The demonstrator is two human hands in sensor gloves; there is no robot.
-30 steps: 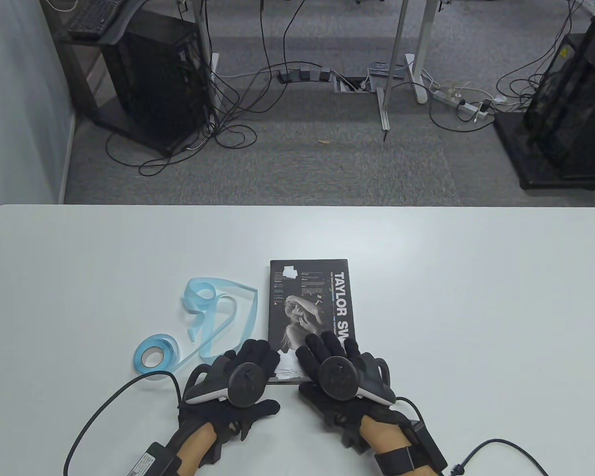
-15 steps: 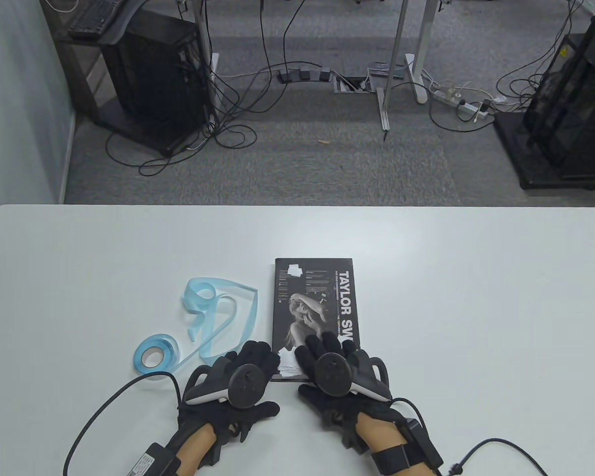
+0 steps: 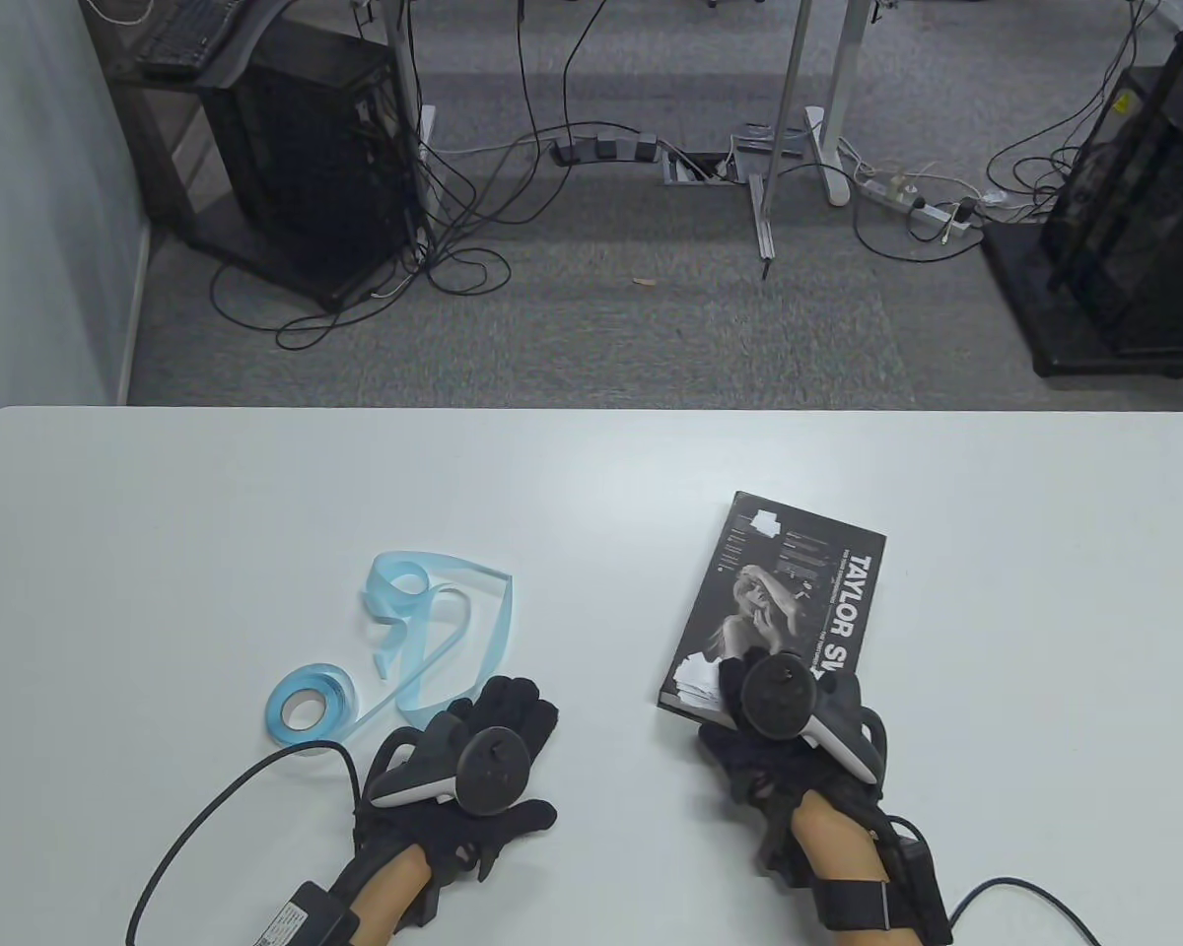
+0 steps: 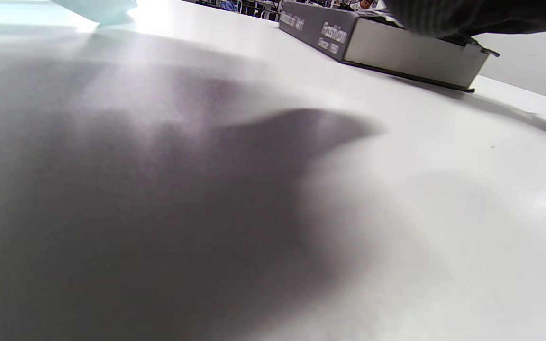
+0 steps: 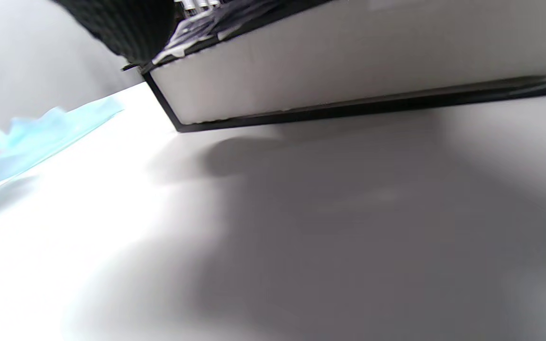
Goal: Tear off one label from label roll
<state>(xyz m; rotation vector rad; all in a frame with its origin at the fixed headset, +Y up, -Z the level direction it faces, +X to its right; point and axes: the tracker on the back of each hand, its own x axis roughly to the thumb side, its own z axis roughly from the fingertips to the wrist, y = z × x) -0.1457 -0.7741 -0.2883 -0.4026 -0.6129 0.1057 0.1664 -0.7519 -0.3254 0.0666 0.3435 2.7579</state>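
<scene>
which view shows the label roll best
The table view: the whole label roll and its loose blue strip show beside the left hand. Both wrist views catch only a blurred blue scrap at their edges.

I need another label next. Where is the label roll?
In the table view, the label roll lies on the table's near left, just left of the left hand, its blue strip curling behind.

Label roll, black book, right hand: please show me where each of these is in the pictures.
label roll (image 3: 308, 702), table view, on the wound blue ring.
black book (image 3: 789, 591), table view, on the middle of the cover.
right hand (image 3: 784, 724), table view, on the glove beside the tracker; it holds the book's near end.
</scene>
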